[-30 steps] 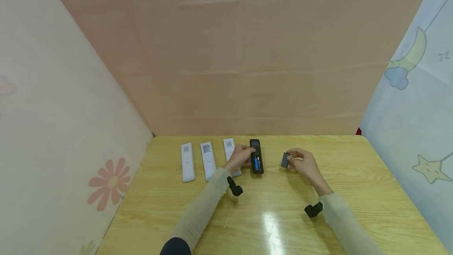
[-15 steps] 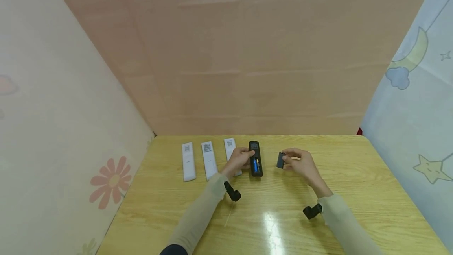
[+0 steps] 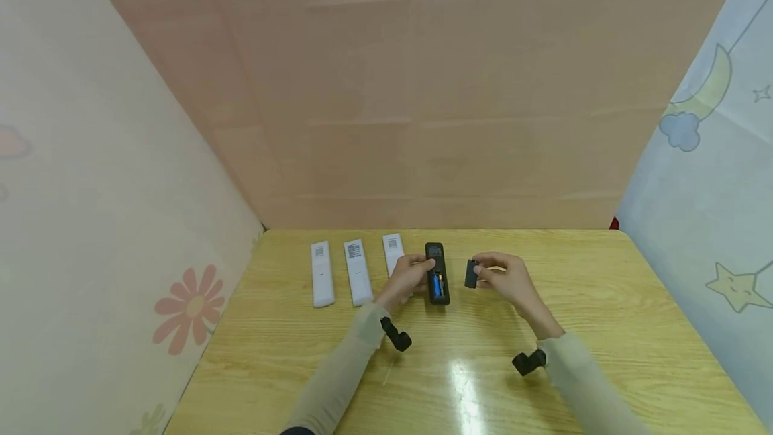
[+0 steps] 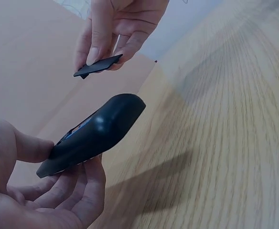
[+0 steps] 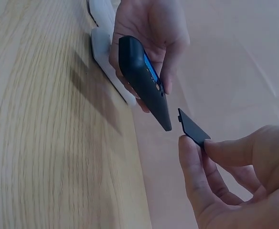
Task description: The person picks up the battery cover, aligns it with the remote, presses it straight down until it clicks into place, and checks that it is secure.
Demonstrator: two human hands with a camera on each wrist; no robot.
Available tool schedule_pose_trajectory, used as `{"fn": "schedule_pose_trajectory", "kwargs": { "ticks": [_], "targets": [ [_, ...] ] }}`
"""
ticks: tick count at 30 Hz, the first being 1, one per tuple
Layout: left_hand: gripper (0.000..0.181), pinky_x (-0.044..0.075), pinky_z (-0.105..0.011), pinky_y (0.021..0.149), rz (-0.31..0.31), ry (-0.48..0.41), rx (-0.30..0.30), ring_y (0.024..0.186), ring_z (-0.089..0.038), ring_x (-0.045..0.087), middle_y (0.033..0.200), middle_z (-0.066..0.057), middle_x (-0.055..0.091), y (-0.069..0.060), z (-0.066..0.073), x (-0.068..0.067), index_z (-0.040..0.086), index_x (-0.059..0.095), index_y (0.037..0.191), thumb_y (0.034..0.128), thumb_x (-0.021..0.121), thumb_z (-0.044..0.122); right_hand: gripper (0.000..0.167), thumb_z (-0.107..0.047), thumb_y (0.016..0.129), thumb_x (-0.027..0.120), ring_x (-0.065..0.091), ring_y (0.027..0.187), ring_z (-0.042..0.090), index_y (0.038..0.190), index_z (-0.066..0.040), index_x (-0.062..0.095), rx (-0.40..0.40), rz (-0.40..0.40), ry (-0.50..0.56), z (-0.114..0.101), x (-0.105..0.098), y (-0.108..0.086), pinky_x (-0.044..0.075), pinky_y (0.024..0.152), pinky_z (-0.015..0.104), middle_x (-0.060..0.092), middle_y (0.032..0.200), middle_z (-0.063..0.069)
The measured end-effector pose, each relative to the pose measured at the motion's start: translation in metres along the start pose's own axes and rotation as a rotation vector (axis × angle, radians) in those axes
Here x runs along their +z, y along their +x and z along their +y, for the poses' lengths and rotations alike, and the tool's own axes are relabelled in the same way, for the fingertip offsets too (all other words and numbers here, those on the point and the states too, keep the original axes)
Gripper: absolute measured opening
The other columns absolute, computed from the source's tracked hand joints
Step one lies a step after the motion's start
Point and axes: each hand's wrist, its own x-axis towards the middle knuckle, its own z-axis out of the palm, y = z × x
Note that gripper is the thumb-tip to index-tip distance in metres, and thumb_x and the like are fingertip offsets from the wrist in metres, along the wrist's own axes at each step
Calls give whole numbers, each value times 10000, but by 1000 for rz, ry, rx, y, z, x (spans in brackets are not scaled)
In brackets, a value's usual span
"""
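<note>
My left hand grips a black remote control above the table, its thumb on the back face and its fingers underneath. In the remote's uncovered compartment lie a blue battery and one with a gold-coloured end, side by side. To the right of the remote, my right hand pinches a small black battery cover between thumb and fingers. The left wrist view shows this battery cover apart from the remote. A small tab sticks out from the cover's edge in the right wrist view.
Three white remotes lie on the wooden table to the left: a leftmost white remote, a middle white remote and a third white remote, partly hidden by my left hand. A beige backdrop stands behind the table.
My right hand has moved left with the battery cover, narrowing the gap to the black remote. The left hand and black remote have shifted slightly toward me.
</note>
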Motion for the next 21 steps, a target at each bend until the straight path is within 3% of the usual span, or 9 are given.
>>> {"fn": "schedule_pose_trajectory", "kwargs": {
  "ticks": [6,21],
  "targets": [
    [568,654,-402,860,-2,-34,7,958,-204,768,1187,-121,747,-4,1,3,-3,546,1517,1072,675,327,368,-104,1075,657,769,1050,327,1414,40,644,-7,-12,-2,-4,4,0,649,879,438,615,1289,292],
    [547,659,-419,841,43,-3,23,953,-215,781,1140,-92,771,-6,-3,10,10,604,1469,1056,692,358,350,-81,1077,643,772,1040,333,1389,78,646,-23,-50,34,-10,16,-2,641,893,459,629,1289,306]
  ]
}}
